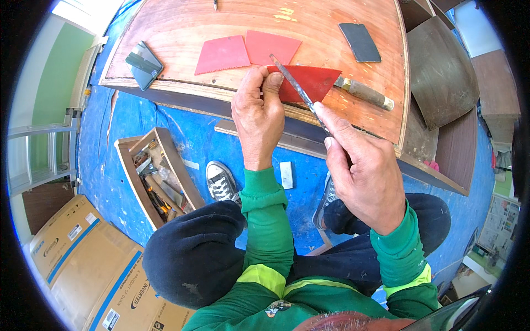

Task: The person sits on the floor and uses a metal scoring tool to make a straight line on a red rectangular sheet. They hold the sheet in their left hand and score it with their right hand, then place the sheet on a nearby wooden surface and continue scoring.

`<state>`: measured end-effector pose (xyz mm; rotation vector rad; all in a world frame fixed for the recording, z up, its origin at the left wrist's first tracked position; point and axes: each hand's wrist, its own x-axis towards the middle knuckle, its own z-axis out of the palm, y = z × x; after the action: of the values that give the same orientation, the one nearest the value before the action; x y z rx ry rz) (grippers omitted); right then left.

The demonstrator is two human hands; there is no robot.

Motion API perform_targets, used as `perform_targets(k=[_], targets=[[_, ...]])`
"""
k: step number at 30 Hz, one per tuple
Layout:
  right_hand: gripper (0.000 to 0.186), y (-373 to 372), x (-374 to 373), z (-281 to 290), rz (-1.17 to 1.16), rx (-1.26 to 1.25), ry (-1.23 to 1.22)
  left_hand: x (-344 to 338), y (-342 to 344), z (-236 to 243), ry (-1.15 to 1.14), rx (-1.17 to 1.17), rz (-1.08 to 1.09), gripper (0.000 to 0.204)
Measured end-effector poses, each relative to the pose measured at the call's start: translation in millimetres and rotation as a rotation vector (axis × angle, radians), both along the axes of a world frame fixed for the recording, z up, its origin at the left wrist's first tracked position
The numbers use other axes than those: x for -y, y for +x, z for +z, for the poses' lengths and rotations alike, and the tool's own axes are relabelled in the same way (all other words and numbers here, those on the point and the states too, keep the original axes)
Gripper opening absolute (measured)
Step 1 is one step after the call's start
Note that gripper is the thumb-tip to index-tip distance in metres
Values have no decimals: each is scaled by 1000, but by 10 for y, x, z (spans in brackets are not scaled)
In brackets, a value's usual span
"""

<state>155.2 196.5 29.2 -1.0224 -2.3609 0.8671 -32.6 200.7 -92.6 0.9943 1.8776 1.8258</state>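
Between its thumb and fingers, my left hand (pixel 258 113) pinches a dark red flat sheet piece (pixel 310 83) by its left end, just above the wooden tabletop. My right hand (pixel 364 168) is closed round the near end of a long slim file (pixel 295 86), index finger stretched along it. The file lies slantwise across the red piece, its tip close to my left thumb. Two paler red pieces (pixel 223 54) lie beyond on the wood. A wooden-handled tool (pixel 365 94) rests to the right, its front end partly hidden by the red piece.
The wooden work surface (pixel 165 22) also carries a phone (pixel 144 64) and a dark flat piece (pixel 360 42). On the blue floor sheet stand a wooden toolbox (pixel 160 176) and a small white block (pixel 286 175). Cardboard (pixel 110 276) lies lower left; a curved dark panel (pixel 444 71) leans right.
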Motion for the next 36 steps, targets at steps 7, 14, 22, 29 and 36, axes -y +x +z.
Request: perform_targets(k=[7, 14, 22, 29, 36], targets=[[59, 0, 1, -1, -9, 11, -11, -12, -11, -6, 43, -51, 0, 14], [60, 14, 7, 1, 2, 25, 35, -11, 0, 13, 63, -63, 0, 14], [60, 15, 10, -12, -5, 18, 44, -7, 3, 12, 31, -24, 2, 14], [60, 16, 14, 21, -8, 36, 14, -16, 1, 13, 69, -53, 6, 11], [60, 17, 13, 5, -10, 23, 23, -24, -5, 4, 80, -41, 0, 10]])
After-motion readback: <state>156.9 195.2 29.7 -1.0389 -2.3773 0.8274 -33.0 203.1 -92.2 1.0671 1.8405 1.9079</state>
